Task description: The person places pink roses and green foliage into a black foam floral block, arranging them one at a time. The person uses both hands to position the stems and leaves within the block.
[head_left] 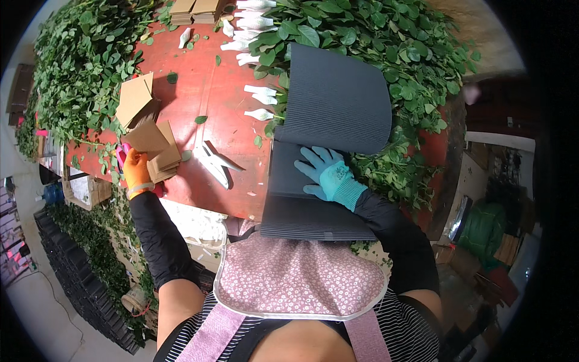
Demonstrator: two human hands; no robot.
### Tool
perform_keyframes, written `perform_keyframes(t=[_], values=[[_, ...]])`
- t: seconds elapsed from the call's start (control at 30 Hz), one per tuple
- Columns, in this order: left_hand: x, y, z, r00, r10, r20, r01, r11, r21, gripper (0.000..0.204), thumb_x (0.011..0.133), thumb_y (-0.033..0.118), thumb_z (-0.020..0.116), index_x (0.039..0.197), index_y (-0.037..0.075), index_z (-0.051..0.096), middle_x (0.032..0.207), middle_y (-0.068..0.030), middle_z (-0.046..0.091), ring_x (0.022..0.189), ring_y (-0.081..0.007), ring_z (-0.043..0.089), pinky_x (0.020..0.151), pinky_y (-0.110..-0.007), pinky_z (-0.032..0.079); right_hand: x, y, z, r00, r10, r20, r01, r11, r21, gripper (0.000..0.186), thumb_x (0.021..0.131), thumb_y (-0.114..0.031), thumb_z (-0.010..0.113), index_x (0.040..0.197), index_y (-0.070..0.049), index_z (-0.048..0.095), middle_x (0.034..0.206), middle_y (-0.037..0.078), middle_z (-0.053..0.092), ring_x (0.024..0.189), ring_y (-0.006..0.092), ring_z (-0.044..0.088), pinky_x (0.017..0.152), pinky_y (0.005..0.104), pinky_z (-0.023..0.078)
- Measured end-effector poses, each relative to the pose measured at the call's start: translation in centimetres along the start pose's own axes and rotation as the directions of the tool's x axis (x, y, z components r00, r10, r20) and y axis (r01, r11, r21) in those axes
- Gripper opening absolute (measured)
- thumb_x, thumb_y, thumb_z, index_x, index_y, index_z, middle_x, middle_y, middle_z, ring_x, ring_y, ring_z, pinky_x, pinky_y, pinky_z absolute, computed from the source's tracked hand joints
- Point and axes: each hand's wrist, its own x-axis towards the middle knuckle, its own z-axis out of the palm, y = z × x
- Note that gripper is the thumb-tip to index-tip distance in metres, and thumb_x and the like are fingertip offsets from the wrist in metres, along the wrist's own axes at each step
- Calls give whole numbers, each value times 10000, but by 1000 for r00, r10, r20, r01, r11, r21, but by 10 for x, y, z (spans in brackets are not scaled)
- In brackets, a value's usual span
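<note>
My left hand [137,171], in an orange glove, pinches the edge of a brown cardboard piece [148,137] above a stack of similar cardboard pieces [167,158]. My right hand [330,173], in a teal knit glove, lies spread and flat on a black corrugated sheet [282,169] at the table's near edge. The sheet's far part [338,90] stands folded up over leafy stems. White net-covered buds [259,114] stick out to the left of it. Between my hands lies a white-handled stapler-like tool [212,164], touched by neither.
Green leafy stems are heaped at the far right [356,27] and far left [84,66] of the red table [181,66]. More cardboard stacks [136,99] stand at the left and back. Below the table edge sits a box of white pieces [193,221].
</note>
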Motion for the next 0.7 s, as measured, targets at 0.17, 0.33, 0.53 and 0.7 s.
perform_keyframes(t=[0.17,0.33,0.53,0.7], values=[[-66,127,14,918,73,389,150,845,-512,177,931,13,578,1095,7,642,1022,-56,672,941,-123,611,848,-278,490,0,3,4,1000,-18,-20,18,1000,-1,710,808,-493,668,1427,-211,465,1524,135,335,1382,358,309,1067,585,294],[-151,171,126,499,273,822,375,787,-490,83,941,87,607,992,29,578,855,-4,589,784,-97,558,699,-265,462,5,9,31,976,-53,-212,47,998,-33,651,827,-542,591,1387,-218,519,1509,125,383,1351,329,362,1071,625,225],[-192,139,217,450,196,871,383,839,-387,68,922,56,605,955,14,563,789,-12,562,698,-99,526,621,-293,462,5,22,16,975,-32,218,61,990,-127,649,744,-486,629,1261,-94,627,1311,168,577,1284,389,445,1130,559,231],[-188,124,228,461,154,874,273,912,-305,136,871,108,645,940,0,599,759,-116,630,699,-229,631,630,-370,492,-13,16,-20,983,54,-174,69,771,633,235,857,-198,682,1020,-34,639,982,123,646,903,261,631,773,388,513]])
